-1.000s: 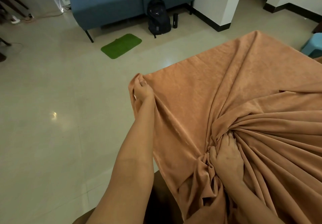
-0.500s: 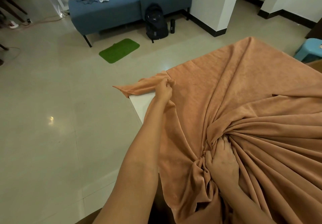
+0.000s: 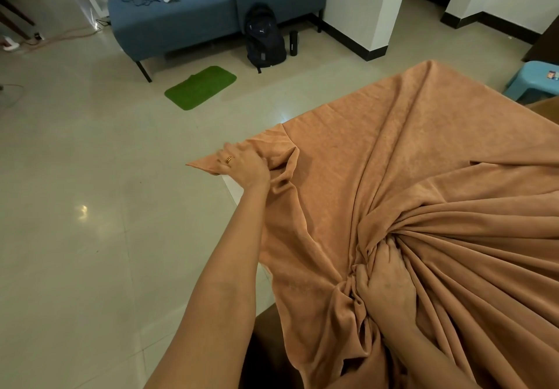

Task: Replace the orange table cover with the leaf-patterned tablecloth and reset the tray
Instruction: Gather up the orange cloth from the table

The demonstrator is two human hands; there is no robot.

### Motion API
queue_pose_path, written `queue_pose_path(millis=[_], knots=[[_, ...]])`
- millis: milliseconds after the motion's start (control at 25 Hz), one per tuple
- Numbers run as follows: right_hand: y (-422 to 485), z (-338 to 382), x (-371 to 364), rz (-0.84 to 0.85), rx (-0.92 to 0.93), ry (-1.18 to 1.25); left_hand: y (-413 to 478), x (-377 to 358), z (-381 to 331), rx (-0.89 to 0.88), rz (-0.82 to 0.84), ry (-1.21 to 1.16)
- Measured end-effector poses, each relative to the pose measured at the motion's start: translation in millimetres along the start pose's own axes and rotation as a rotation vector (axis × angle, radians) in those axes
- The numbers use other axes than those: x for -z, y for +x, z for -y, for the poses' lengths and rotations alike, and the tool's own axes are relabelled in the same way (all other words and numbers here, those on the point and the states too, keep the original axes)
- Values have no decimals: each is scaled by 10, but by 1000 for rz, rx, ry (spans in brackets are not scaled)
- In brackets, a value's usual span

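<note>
Since a second ago the left grip (image 3: 242,165), fingers curled tight round a corner of the orange cover (image 3: 423,159), has lifted that corner off the bench (image 3: 233,190), whose white edge shows beneath. The right grip (image 3: 384,286) clenches gathered folds nearer the person, the cover otherwise spread over the bench.
</note>
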State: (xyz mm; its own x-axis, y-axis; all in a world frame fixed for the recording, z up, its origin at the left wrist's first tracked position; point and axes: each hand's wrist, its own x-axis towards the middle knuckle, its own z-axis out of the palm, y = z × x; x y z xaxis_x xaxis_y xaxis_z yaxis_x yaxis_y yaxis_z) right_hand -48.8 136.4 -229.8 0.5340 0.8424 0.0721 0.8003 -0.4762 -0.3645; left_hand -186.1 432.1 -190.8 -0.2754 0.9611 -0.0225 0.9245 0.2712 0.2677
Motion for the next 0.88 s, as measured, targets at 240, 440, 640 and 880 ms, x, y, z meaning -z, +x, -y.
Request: queue_pose_path(millis=[240,440,640,880], knots=[[7,-9,-22,-8,-4,8,299,-49,259,509,295,-514],[6,-34,-85,-20,7,-1,828,-34,432,67,160,-645],[19,-20,-65,-32,8,-1,335,217,-105,-512,198,-587],[51,7,-43,-69,45,13,-1161,-376,-554,-965,475,-484]])
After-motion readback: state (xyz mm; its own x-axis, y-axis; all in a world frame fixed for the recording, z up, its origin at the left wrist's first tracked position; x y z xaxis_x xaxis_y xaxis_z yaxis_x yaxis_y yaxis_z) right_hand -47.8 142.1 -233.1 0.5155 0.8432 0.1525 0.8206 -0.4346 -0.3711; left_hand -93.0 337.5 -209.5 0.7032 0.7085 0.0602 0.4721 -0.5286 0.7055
